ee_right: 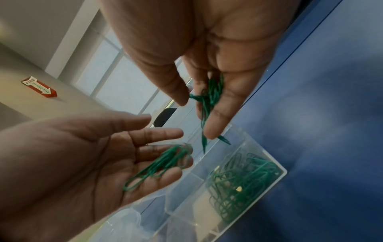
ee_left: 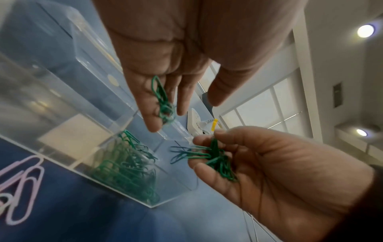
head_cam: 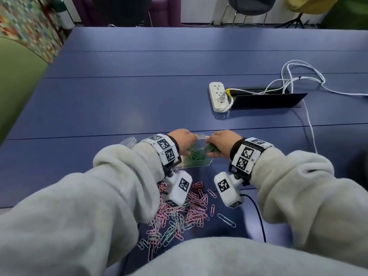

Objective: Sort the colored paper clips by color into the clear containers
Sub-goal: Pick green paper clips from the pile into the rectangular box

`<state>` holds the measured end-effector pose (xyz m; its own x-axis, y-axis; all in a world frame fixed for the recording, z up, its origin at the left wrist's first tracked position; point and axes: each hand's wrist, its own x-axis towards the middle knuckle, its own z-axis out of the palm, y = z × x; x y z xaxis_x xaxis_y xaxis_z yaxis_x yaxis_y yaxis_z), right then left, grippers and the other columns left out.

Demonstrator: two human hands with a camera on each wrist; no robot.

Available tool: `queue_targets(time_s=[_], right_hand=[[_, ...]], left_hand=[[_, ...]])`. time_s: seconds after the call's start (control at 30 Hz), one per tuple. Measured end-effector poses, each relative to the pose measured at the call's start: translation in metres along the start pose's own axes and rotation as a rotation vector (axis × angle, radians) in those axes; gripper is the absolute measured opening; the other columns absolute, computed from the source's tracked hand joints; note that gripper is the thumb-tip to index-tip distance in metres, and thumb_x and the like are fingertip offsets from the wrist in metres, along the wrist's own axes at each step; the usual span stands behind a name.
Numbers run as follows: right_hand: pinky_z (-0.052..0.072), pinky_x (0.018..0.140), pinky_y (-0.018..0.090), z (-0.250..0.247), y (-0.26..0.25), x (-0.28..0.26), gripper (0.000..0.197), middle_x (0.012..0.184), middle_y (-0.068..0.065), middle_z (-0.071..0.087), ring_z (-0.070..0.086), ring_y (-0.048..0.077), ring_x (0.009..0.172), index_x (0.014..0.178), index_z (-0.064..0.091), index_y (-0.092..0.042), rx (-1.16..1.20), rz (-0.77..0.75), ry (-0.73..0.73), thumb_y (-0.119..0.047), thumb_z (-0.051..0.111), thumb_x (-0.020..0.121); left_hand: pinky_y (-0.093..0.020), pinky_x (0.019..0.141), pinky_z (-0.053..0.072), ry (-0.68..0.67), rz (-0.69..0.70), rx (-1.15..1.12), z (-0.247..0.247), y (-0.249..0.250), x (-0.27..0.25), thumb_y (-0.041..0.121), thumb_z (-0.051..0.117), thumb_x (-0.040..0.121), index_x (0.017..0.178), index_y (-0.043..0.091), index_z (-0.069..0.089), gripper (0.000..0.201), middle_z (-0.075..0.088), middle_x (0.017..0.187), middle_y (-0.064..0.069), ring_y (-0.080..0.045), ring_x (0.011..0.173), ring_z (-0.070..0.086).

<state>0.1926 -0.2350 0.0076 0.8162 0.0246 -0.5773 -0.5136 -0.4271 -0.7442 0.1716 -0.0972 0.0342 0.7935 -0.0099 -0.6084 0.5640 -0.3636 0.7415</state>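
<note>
Both hands hover over a clear compartmented container on the blue table. Its near compartment holds a heap of green paper clips, also seen in the right wrist view as green clips. My left hand is spread, thumb apart, with a few green clips lying on its fingers. My right hand curls around a bunch of green clips, thumb near them, some dangling over the container. A loose pile of pink and light blue clips lies nearer me.
A second clear piece sits left of my left wrist. A white power strip with white cables and an open cable well lie at the far right. A black cord runs by my right arm.
</note>
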Motion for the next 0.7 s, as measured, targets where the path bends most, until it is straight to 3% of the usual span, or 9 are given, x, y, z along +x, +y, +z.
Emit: queue_targets(time_s=[0.13,0.27,0.33,0.43,0.57,0.63,0.7], right_hand=[[0.054,0.067,0.029,0.002,-0.001,-0.004,0.006,0.078,0.002,0.056,0.056,0.015,0.068,0.088,0.058,-0.015,-0.133,-0.061,0.002,-0.012,0.053,0.09],[0.05,0.071,0.028,0.006,-0.004,-0.01,0.026,0.09,0.005,0.055,0.053,0.019,0.084,0.115,0.062,-0.005,-0.143,-0.089,-0.011,-0.01,0.051,0.091],[0.051,0.079,0.031,0.007,-0.004,-0.015,0.029,0.098,0.006,0.055,0.052,0.019,0.089,0.118,0.06,-0.003,-0.101,-0.08,-0.016,-0.004,0.049,0.091],[0.052,0.088,0.036,0.006,-0.004,-0.023,0.03,0.101,0.008,0.056,0.055,0.019,0.093,0.103,0.063,-0.01,-0.087,-0.084,-0.025,0.005,0.039,0.09],[0.051,0.064,0.029,0.005,0.004,-0.04,0.028,0.085,0.007,0.058,0.055,0.017,0.077,0.079,0.056,-0.016,-0.131,-0.174,-0.038,0.004,0.037,0.087],[0.049,0.058,0.029,0.004,0.011,-0.049,0.023,0.078,0.006,0.06,0.055,0.019,0.07,0.076,0.056,-0.019,-0.234,-0.23,-0.027,-0.001,0.045,0.086],[0.047,0.053,0.02,0.005,0.02,-0.058,0.019,0.072,0.001,0.059,0.054,0.015,0.063,0.077,0.057,-0.019,-0.362,-0.262,-0.058,-0.005,0.05,0.087]], left_hand=[[-0.039,0.089,0.051,-0.002,0.028,0.019,0.002,0.0,0.004,0.021,0.047,0.096,0.101,0.013,0.052,0.01,0.053,0.104,-0.007,-0.021,0.093,0.053],[-0.044,0.095,0.05,0.003,0.069,0.038,0.001,-0.003,0.004,0.024,0.046,0.096,0.116,0.004,0.057,0.03,0.054,0.099,-0.008,-0.022,0.09,0.054],[-0.036,0.084,0.052,-0.012,0.074,-0.022,-0.002,-0.005,0.0,0.022,0.047,0.096,0.106,0.008,0.058,0.02,0.054,0.09,-0.005,-0.019,0.081,0.054],[-0.025,0.06,0.051,-0.023,0.09,-0.097,-0.011,-0.014,-0.012,0.017,0.046,0.097,0.087,0.015,0.052,0.012,0.052,0.078,-0.002,-0.013,0.064,0.052],[-0.022,0.055,0.049,-0.007,0.136,0.096,-0.031,-0.037,-0.037,0.019,0.049,0.097,0.095,0.014,0.055,0.008,0.058,0.08,-0.003,-0.012,0.061,0.055],[-0.02,0.053,0.047,-0.004,0.151,0.245,-0.039,-0.052,-0.048,0.021,0.051,0.095,0.099,0.015,0.057,0.01,0.059,0.078,-0.001,-0.01,0.058,0.054],[-0.018,0.051,0.045,-0.015,0.158,0.401,-0.043,-0.067,-0.057,0.023,0.053,0.093,0.099,0.018,0.058,0.009,0.06,0.078,0.002,-0.008,0.058,0.053]])
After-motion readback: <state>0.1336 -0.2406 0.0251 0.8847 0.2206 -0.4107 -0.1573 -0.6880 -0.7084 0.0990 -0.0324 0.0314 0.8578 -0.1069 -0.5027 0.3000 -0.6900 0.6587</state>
